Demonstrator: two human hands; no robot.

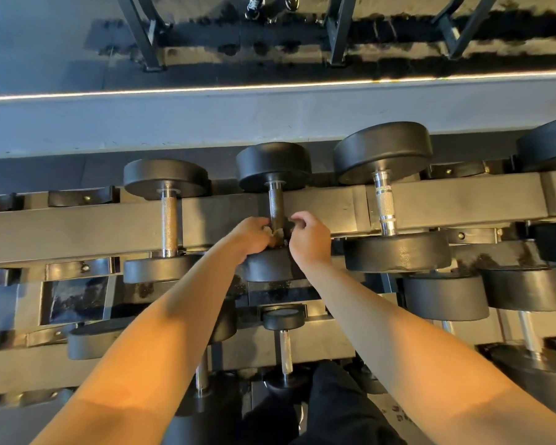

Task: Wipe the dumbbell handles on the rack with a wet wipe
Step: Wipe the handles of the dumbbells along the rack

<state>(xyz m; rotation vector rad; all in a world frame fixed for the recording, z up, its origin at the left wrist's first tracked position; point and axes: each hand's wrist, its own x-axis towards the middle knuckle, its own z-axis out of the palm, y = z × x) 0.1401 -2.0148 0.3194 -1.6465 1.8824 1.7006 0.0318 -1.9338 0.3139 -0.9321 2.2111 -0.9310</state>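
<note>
Head view, left hand (251,236) grasping wet wipe (275,233) against middle dumbbell handle (276,207), right hand (308,239) loosely curled, holding nothing

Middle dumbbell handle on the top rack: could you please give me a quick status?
Left hand holds wipe on the middle handle. Right hand loosely curled beside it, empty. Nothing in the way.

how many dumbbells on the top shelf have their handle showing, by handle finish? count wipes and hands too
Top-shelf dumbbells with a handle in view:
Dull steel handle: 1
Dark handle, being wiped: 1
Bright chrome handle: 1
Wet wipe: 1, held by the left hand
Hands: 2, counting the right hand
Total: 6

A fourth dumbbell at the far right is cut off, its handle unseen.
</note>
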